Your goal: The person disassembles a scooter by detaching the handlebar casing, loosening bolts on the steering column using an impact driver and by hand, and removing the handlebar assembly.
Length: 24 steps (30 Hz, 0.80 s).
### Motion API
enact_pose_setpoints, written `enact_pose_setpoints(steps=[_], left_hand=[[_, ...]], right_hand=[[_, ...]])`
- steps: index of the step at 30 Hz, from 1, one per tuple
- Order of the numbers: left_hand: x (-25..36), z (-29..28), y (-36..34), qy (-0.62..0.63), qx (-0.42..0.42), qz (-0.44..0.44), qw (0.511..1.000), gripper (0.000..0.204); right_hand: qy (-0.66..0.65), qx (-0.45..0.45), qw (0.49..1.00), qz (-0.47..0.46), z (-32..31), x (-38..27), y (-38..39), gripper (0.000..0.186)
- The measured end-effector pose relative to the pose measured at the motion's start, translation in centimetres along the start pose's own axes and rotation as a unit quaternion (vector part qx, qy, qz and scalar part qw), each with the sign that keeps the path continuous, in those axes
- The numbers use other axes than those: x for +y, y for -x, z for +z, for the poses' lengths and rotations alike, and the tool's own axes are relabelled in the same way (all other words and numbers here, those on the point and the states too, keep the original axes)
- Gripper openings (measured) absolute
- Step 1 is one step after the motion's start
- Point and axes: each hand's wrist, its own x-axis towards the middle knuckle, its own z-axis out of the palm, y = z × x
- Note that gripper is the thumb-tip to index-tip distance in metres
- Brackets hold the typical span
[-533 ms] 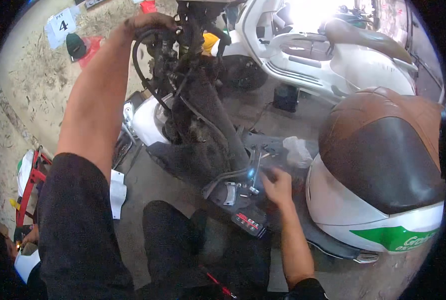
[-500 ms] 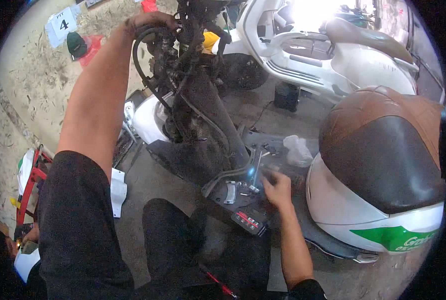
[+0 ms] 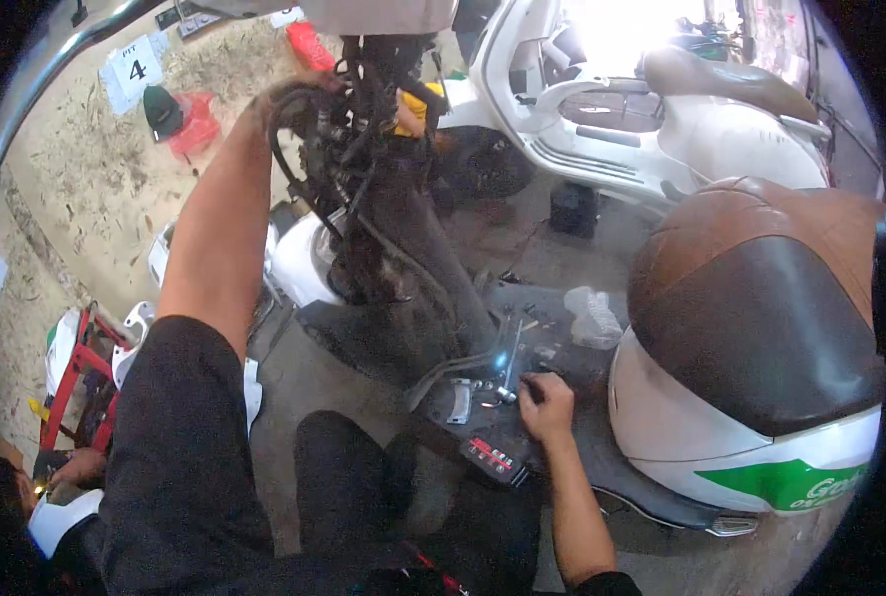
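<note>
My left hand [image 3: 302,91] reaches up to the dark steering column [image 3: 393,189] of a partly stripped scooter, against its hoses and cables; its fingertips are hidden there. My right hand [image 3: 548,407] is low over the black footboard [image 3: 562,437], its fingers curled. They are beside the socket end of a long metal wrench [image 3: 513,356]; whether they touch it or hold something small I cannot make out. A curved silver bracket [image 3: 460,400] lies to the left, among small hardware. Nearer me is a black box with a red label [image 3: 492,459].
A crumpled clear plastic bag [image 3: 594,320] lies near the brown-and-black seat [image 3: 751,298]. A white scooter [image 3: 701,139] stands behind. At the lower left, another person's hand [image 3: 80,467] is by a red frame [image 3: 75,372]. A green cap [image 3: 162,114] lies on the stained floor.
The view has tilted, so more of the scooter's top shows. My right hand has drawn slightly toward me beside the wrench. My left hand stays at the steering column.
</note>
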Motion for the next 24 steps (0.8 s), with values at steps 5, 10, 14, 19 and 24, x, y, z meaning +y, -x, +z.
enact_pose_setpoints(steps=[5, 10, 14, 19, 24], left_hand=[[6.5, 0.8, -1.7, -0.167, -0.167, -0.109, 0.966, 0.037], [2.1, -0.4, 0.0, -0.065, -0.009, -0.088, 0.994, 0.037], [5.6, 4.1, -1.1, -0.147, -0.079, 0.006, 0.986, 0.018], [2.9, 3.5, 0.4, -0.003, -0.032, 0.009, 0.999, 0.025], [7.9, 0.1, -1.3, -0.187, -0.147, -0.103, 0.966, 0.022]], right_hand=[[0.022, -0.001, 1.000, 0.005, 0.0, 0.5, 0.0, 0.017], [0.009, 0.007, 1.000, -0.010, 0.3, 0.0, -0.3, 0.016], [0.029, 0.000, 0.999, 0.029, -0.9, 0.1, 0.2, 0.015], [0.024, 0.019, 1.000, -0.001, -0.4, 0.2, 0.3, 0.016], [-0.007, -0.001, 1.000, 0.018, 0.3, -0.4, -0.3, 0.017]])
